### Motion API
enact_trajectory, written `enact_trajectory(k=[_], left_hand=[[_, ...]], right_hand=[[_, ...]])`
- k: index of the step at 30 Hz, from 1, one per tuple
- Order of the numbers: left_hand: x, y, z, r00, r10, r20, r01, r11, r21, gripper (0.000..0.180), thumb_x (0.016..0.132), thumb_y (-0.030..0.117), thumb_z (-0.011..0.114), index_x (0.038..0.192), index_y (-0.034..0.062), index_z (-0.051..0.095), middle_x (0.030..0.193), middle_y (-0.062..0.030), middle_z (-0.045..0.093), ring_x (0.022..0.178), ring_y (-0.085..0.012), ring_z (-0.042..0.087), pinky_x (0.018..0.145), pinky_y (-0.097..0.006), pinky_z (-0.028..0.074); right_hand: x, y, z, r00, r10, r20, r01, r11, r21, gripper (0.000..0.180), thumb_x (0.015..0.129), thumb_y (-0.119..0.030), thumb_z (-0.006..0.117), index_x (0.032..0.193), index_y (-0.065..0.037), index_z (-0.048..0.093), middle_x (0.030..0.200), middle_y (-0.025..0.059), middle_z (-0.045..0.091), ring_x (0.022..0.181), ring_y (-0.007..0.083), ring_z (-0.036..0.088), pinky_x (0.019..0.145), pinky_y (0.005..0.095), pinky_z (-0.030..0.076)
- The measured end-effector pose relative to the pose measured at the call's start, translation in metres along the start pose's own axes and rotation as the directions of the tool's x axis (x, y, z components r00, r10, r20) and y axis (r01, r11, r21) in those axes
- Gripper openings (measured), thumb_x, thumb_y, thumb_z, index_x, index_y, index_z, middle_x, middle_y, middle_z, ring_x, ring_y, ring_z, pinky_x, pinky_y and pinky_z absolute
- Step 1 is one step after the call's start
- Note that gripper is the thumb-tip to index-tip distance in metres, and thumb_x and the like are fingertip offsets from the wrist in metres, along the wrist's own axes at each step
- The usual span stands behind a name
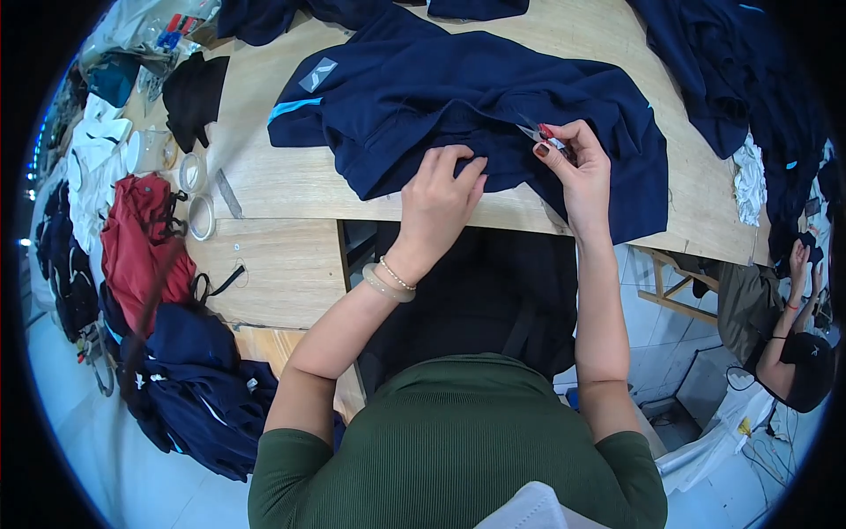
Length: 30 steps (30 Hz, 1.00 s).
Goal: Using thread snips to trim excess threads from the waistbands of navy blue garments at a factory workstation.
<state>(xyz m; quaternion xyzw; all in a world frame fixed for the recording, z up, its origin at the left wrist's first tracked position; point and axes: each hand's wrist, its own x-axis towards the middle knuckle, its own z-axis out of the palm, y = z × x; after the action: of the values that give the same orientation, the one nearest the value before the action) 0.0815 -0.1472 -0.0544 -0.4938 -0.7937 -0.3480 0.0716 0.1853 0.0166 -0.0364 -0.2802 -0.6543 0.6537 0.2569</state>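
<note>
A navy blue garment (397, 97) lies spread and rumpled across the wooden table in front of me, with a light blue stripe and a grey patch at its left end. My left hand (441, 194) rests at its near edge, fingers curled and pinching the cloth. In my right hand (582, 172) is a small pair of thread snips (545, 137), partly red, held between thumb and fingers. Their metal blades point left over an opening in the garment. My fingers hide most of the snips' handle.
On the wooden table (282, 264) lie a metal ruler (229, 194), rolls of tape (202, 217) and a clear tub (150, 151). Red cloth (145, 238) and navy clothes (207, 388) are heaped at left. More navy garments (705, 79) hang at right, where another person (797, 353) sits.
</note>
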Motion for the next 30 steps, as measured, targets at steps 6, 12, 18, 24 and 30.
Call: enact_trajectory(k=[6, 12, 18, 24, 30], left_hand=[[-0.005, 0.01, 0.011, 0.998, -0.039, -0.059, 0.045, 0.993, 0.113, 0.016, 0.078, 0.009, 0.073, 0.093, 0.0079, 0.07, 0.098, -0.0043, 0.061, 0.09, -0.022, 0.06, 0.065, -0.031, 0.053], [-0.002, 0.011, 0.018, 0.992, -0.014, -0.123, 0.031, 0.99, 0.136, 0.01, 0.075, 0.007, 0.073, 0.083, 0.0065, 0.067, 0.09, -0.0023, 0.06, 0.086, -0.0198, 0.06, 0.062, -0.029, 0.053], [0.006, 0.001, 0.007, 0.992, -0.09, -0.092, 0.085, 0.995, -0.056, 0.007, 0.079, 0.004, 0.07, 0.086, 0.0041, 0.069, 0.087, -0.0033, 0.065, 0.076, -0.0209, 0.064, 0.065, -0.031, 0.052], [0.011, -0.003, 0.002, 0.992, -0.119, -0.04, 0.114, 0.989, -0.098, 0.006, 0.079, 0.005, 0.07, 0.085, 0.0051, 0.071, 0.086, -0.0022, 0.067, 0.078, -0.021, 0.064, 0.064, -0.032, 0.053], [0.011, -0.005, 0.001, 0.991, -0.13, -0.026, 0.126, 0.985, -0.117, 0.004, 0.079, 0.006, 0.07, 0.083, 0.0053, 0.071, 0.085, -0.0018, 0.066, 0.077, -0.0203, 0.064, 0.063, -0.032, 0.052]], right_hand=[[-0.001, -0.006, 0.001, 1.0, 0.0, 0.011, 0.0, 1.0, -0.019, 0.018, 0.082, -0.006, 0.077, 0.09, -0.002, 0.061, 0.089, -0.0012, 0.065, 0.08, 0.0045, 0.054, 0.075, 0.0189, 0.043], [-0.001, -0.009, -0.002, 0.999, 0.0, 0.043, 0.004, 0.995, -0.096, 0.017, 0.082, -0.006, 0.076, 0.09, -0.001, 0.062, 0.089, -0.0006, 0.065, 0.08, 0.0045, 0.054, 0.076, 0.0188, 0.044], [-0.006, -0.016, -0.001, 0.984, -0.143, 0.105, 0.175, 0.882, -0.438, 0.019, 0.077, -0.008, 0.077, 0.09, -0.002, 0.064, 0.082, 0.0041, 0.063, 0.075, 0.0136, 0.053, 0.067, 0.0254, 0.042], [-0.009, -0.027, 0.005, 0.938, -0.239, 0.252, 0.346, 0.582, -0.736, 0.018, 0.074, -0.013, 0.075, 0.081, -0.004, 0.062, 0.078, 0.005, 0.061, 0.076, 0.0246, 0.054, 0.066, 0.0341, 0.045], [-0.008, -0.028, 0.013, 0.914, -0.265, 0.308, 0.402, 0.486, -0.776, 0.018, 0.074, -0.014, 0.075, 0.081, -0.005, 0.062, 0.079, 0.004, 0.06, 0.078, 0.0238, 0.055, 0.068, 0.0354, 0.048]])
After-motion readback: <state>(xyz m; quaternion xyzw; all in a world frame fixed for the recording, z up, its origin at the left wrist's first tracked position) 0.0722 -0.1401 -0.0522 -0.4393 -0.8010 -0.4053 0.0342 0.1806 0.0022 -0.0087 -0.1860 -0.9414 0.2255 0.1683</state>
